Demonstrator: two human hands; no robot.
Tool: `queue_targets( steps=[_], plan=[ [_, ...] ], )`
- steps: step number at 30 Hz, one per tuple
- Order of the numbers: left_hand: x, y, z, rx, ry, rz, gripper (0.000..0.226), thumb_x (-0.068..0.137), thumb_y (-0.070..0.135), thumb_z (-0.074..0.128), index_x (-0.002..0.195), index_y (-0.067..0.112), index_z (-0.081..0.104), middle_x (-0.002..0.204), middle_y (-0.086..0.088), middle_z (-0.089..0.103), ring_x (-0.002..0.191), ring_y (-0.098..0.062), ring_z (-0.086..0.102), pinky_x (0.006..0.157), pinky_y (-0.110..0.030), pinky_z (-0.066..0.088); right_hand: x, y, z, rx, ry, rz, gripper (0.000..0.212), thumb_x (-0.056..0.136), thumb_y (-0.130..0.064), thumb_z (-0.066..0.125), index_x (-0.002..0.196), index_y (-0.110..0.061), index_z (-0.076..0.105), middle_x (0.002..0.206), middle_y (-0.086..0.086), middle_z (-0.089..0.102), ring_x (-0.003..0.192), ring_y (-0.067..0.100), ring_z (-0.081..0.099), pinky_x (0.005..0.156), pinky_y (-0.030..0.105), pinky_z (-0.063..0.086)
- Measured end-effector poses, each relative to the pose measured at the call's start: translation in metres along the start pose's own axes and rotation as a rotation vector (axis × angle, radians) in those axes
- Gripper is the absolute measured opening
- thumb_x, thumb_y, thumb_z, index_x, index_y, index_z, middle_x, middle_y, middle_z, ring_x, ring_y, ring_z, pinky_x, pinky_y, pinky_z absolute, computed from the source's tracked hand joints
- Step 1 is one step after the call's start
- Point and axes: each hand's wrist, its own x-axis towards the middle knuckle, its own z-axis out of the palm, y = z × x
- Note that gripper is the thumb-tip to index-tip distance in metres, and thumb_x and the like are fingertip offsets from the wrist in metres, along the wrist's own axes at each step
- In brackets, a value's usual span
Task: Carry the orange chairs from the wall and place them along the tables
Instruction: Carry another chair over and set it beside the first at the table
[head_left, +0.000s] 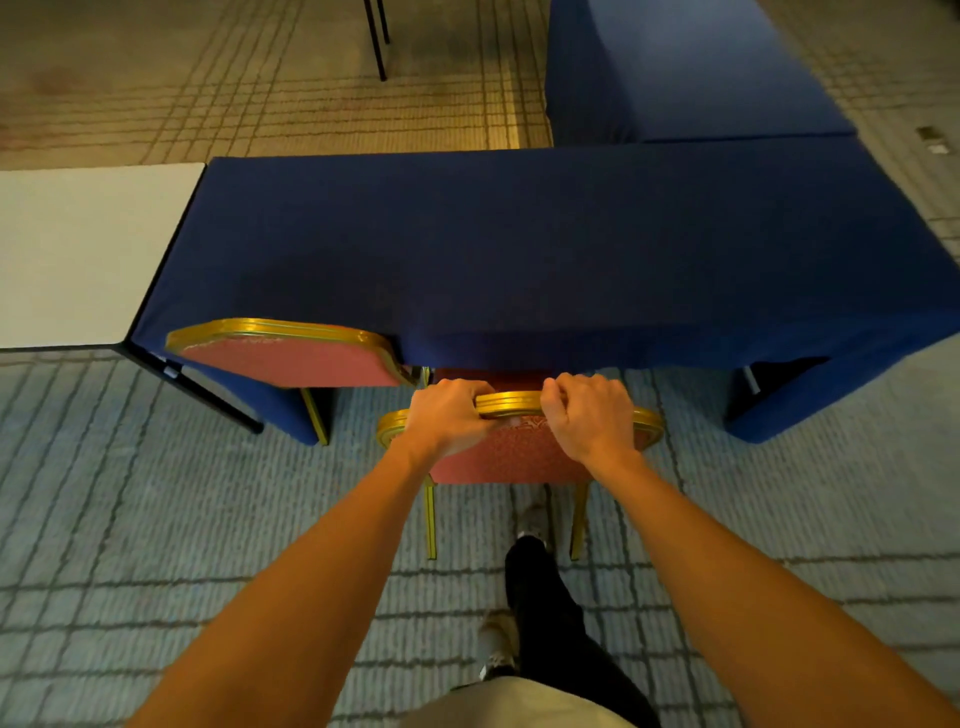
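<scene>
An orange chair (511, 457) with a gold frame stands in front of me, its seat tucked under the edge of the blue-covered table (519, 249). My left hand (449, 415) and my right hand (584, 415) both grip the gold top rail of its backrest. A second orange chair (291, 356) stands to the left, pushed against the same table, close beside the held chair's left corner. Most of both seats is hidden under the cloth.
A bare white table (78, 249) adjoins the blue one on the left, with black legs (208, 395). Another blue-covered table (685, 67) extends away at the back right. Thin black legs (376, 41) stand far behind. My legs and shoes (530, 597) are on the patterned carpet.
</scene>
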Motion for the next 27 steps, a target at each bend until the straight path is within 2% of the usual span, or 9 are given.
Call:
queue_targets(
  steps=[4,8,11,17,21,23,27],
  plan=[
    [-0.038,0.004,0.019,0.005,-0.077,-0.021,0.056,0.071,0.087,0.059,0.104,0.042,0.067,0.095,0.012,0.072,0.093,-0.015,0.066,0.076,-0.034,0.047,-0.046,-0.005,0.009,-0.074,-0.033,0.084,0.059,0.098,-0.046,0.02,0.076,-0.016,0.067,0.078,0.006,0.067,0.077,0.026,0.056,0.082,0.043,0.037],
    [-0.072,0.004,0.046,0.02,-0.142,-0.016,0.045,0.079,0.078,0.061,0.108,0.043,0.066,0.094,0.012,0.072,0.091,-0.016,0.067,0.081,-0.038,0.053,-0.091,0.003,0.019,-0.086,-0.08,0.044,0.056,0.098,-0.043,0.02,0.077,-0.018,0.066,0.081,0.003,0.067,0.083,0.023,0.055,0.096,0.045,0.036],
    [-0.092,0.0,0.066,0.031,-0.208,0.022,0.041,0.084,0.07,0.061,0.119,0.048,0.062,0.101,0.014,0.073,0.095,-0.015,0.067,0.086,-0.039,0.054,-0.118,0.009,0.028,-0.058,-0.083,-0.003,0.051,0.099,-0.04,0.023,0.081,-0.02,0.066,0.087,0.0,0.068,0.095,0.023,0.056,0.111,0.053,0.028],
    [-0.13,0.004,0.092,0.046,-0.249,0.04,0.044,0.091,0.062,0.059,0.133,0.047,0.056,0.111,0.017,0.072,0.104,-0.013,0.066,0.097,-0.039,0.047,-0.164,0.012,0.034,-0.087,-0.236,0.0,0.063,0.098,-0.045,0.009,0.095,-0.021,0.067,0.099,-0.001,0.066,0.107,0.021,0.053,0.118,0.052,0.017],
    [-0.169,0.006,0.123,0.067,-0.204,0.03,0.043,0.091,0.058,0.059,0.133,0.051,0.054,0.112,0.016,0.072,0.105,-0.016,0.066,0.092,-0.037,0.048,-0.198,0.019,0.045,-0.159,-0.346,-0.087,0.076,0.098,-0.048,-0.001,0.107,-0.021,0.069,0.111,0.0,0.066,0.116,0.022,0.05,0.119,0.053,0.011],
    [-0.178,0.007,0.127,0.056,-0.14,-0.026,0.04,0.09,0.055,0.061,0.13,0.051,0.057,0.11,0.014,0.072,0.103,-0.018,0.067,0.088,-0.036,0.05,-0.206,0.011,0.045,-0.119,-0.329,-0.036,0.075,0.098,-0.048,0.0,0.107,-0.02,0.069,0.11,0.001,0.068,0.113,0.023,0.053,0.116,0.052,0.018],
    [-0.182,0.015,0.127,0.086,-0.212,-0.084,0.022,0.09,0.043,0.063,0.112,0.036,0.064,0.101,0.009,0.072,0.101,-0.021,0.066,0.089,-0.039,0.05,-0.216,0.009,0.048,-0.05,-0.354,0.024,0.068,0.1,-0.047,0.004,0.114,-0.022,0.065,0.116,0.002,0.068,0.112,0.027,0.055,0.101,0.046,0.035]
  ],
)
